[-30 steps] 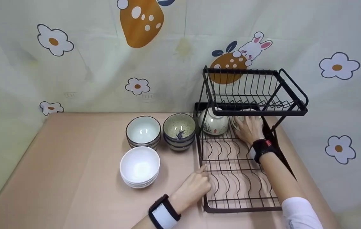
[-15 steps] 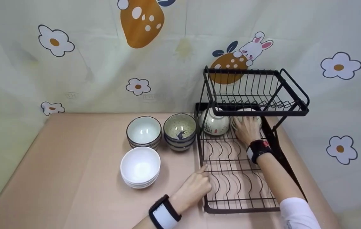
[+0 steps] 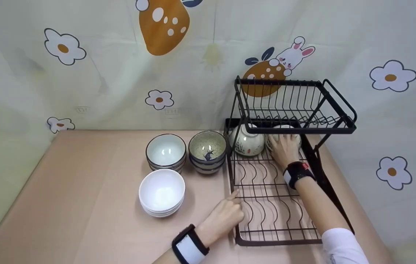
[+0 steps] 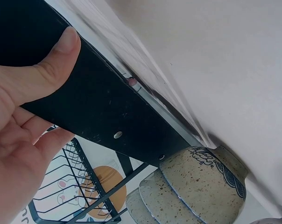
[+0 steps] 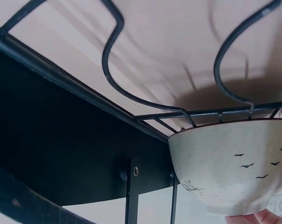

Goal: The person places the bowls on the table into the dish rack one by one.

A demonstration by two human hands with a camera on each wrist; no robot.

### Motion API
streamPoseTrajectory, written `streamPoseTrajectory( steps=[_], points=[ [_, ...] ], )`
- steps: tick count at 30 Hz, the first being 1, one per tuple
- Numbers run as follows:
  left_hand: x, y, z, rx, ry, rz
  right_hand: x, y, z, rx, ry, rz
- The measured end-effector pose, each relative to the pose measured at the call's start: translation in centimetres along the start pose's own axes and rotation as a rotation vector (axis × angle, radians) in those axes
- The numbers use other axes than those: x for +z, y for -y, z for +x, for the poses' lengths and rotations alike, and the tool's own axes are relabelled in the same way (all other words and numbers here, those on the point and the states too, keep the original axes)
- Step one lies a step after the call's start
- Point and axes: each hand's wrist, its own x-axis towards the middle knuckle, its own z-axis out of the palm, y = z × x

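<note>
My right hand [image 3: 284, 149] holds a white patterned bowl [image 5: 229, 163] upside down in the back right of the black dish rack [image 3: 273, 242]. In the right wrist view its rim meets the rack wires and its side touches or nearly touches the rack's side panel. Fingertips [image 5: 253, 218] show at the bowl's foot. A second upturned bowl [image 3: 248, 143] stands to its left under the upper tier. My left hand [image 3: 225, 214] grips the rack's left side panel [image 4: 99, 112], thumb on the outer face and fingers over the edge.
Left of the rack are stacked speckled bowls [image 3: 208, 146], black-rimmed bowls [image 3: 165, 150] and white bowls [image 3: 162, 190], all upright. The rack's upper tier [image 3: 299, 130] overhangs the rear of the lower one. A printed cloth [image 3: 112, 84] hangs behind the table [image 3: 68, 190].
My right wrist has shifted slightly left, and the bowl under that hand has moved a touch. My left hand keeps its hold on the rack.
</note>
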Motion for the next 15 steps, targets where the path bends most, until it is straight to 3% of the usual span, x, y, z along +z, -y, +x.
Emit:
streamPoseTrajectory(
  steps=[9, 15],
  points=[
    [-0.04, 0.08, 0.03, 0.004, -0.008, 0.01, -0.01, 0.03, 0.04, -0.018, 0.002, 0.007],
    [-0.01, 0.01, 0.03, 0.0, -0.006, 0.017, -0.33, 0.03, -0.17, -0.02, 0.058, 0.002]
  ],
)
